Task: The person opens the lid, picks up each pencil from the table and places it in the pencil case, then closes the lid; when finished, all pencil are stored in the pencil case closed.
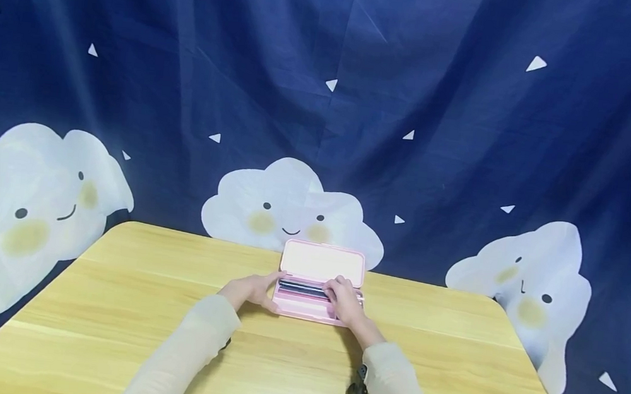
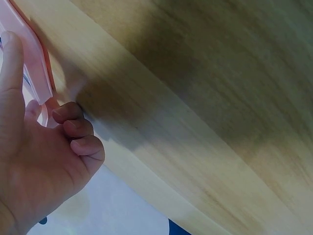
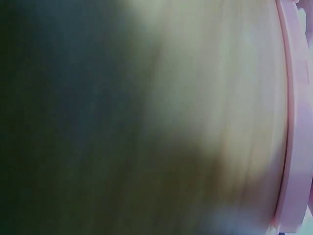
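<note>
A pink pencil case (image 1: 304, 316) lies on the table with its lid (image 1: 323, 262) raised at the back. Several dark, slim pens or pencils (image 1: 302, 288) lie lengthwise inside it. My left hand (image 1: 252, 291) holds the case by its left end, thumb and a finger spread along that side. In the left wrist view, the other fingers of the left hand (image 2: 54, 147) are curled beside the case's corner. Over the right part of the case, my right hand (image 1: 344, 299) has bent fingers at the ends of the dark pens. Its fingertips are hidden, so whether they pinch anything is unclear.
The light wooden table (image 1: 449, 349) extends around the case. Behind it hangs a dark blue curtain (image 1: 280, 92) printed with white clouds and triangles. A small black device (image 1: 357, 388) sits at the right wrist. The right wrist view shows mostly blurred tabletop.
</note>
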Action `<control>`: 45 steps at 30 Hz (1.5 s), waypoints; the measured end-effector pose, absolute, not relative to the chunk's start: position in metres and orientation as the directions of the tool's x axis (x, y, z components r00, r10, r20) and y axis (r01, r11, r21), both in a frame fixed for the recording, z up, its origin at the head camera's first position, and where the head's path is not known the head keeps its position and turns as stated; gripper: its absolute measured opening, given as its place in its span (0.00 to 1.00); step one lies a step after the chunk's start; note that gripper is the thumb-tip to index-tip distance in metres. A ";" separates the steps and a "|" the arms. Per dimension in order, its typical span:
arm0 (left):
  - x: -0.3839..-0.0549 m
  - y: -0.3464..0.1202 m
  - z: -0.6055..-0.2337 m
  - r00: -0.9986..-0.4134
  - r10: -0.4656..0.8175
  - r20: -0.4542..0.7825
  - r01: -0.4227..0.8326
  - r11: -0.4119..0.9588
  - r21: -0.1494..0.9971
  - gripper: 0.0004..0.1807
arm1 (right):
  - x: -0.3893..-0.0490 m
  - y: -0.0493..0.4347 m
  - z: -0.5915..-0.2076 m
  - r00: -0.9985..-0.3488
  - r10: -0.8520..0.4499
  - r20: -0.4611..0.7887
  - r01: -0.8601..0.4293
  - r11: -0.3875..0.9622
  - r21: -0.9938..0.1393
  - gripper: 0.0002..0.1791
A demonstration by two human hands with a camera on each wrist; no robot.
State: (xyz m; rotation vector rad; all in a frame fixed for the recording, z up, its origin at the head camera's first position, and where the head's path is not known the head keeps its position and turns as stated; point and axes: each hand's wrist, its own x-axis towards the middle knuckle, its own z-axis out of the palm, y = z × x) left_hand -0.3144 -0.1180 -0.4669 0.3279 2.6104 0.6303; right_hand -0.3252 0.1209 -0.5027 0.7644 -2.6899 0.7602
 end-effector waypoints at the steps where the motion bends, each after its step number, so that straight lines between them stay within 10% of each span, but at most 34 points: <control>1: -0.314 -0.117 -0.467 -0.879 0.320 -0.354 0.124 0.869 0.478 0.54 | -0.325 0.120 -0.503 -0.831 -0.422 0.362 -0.549 0.727 -0.413 0.03; 17: -0.318 -0.114 -0.464 -0.881 0.313 -0.353 0.110 0.864 0.492 0.54 | -0.328 0.136 -0.502 -0.778 -0.477 0.408 -0.609 0.733 -0.304 0.04; 26: -0.320 -0.113 -0.465 -0.878 0.324 -0.352 0.121 0.863 0.491 0.54 | -0.331 0.157 -0.497 -0.879 -0.342 0.333 -0.478 0.638 -0.605 0.10; 45: -0.316 -0.115 -0.469 -0.892 0.363 -0.268 0.200 0.851 0.486 0.52 | -0.346 0.180 -0.490 -0.992 -0.085 0.095 -0.126 0.528 -0.840 0.32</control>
